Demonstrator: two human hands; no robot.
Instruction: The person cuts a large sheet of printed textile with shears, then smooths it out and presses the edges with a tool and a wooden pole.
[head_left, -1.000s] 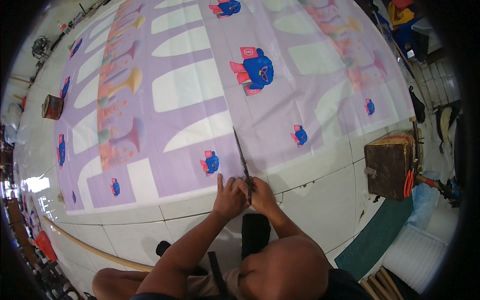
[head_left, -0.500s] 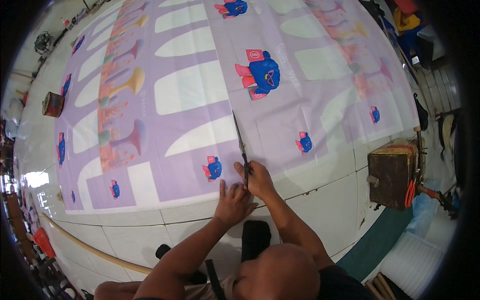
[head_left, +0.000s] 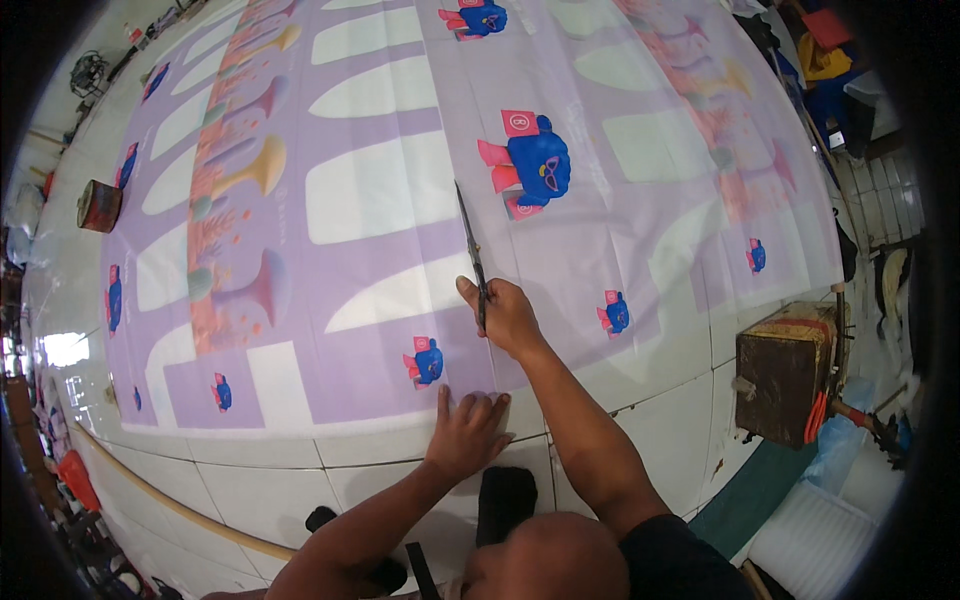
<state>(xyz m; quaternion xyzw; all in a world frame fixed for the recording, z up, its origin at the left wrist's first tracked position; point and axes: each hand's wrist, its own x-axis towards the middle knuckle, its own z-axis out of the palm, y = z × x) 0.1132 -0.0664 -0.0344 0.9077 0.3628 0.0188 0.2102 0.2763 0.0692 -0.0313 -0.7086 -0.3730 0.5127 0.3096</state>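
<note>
Right hand: the right hand (head_left: 510, 315), just right of frame centre, is closed around the handles of long scissors (head_left: 470, 245); the blades point up the frame over the cloth.
Left hand: the left hand (head_left: 468, 432), lower centre, lies flat with fingers spread, holding nothing, pressed on the near hem where cloth meets floor.
Cloth: a large lilac printed fabric (head_left: 400, 190) covers most of the upper frame, spread on a white tiled floor (head_left: 300, 480). It carries white arched shapes, trumpet shapes at the left and blue cartoon figures.
Change: a second ago both hands sat together at the hem. Now the right hand has gone further up the frame along one line, and the left has dropped back below it.
Meaning: the cut appears to have opened from the hem and run on towards the big blue figure (head_left: 535, 165), so the work looks early, with most of the cloth's length ahead of the blades.
Cut line: it passes between a small blue figure (head_left: 428, 360) on its left and another (head_left: 615, 312) on its right. The slit itself is too thin to see surely here.
Surroundings: a brown wooden box (head_left: 785, 370) stands at the right edge, off the cloth; a round tin (head_left: 98, 205) sits at the upper left beside it.
</note>
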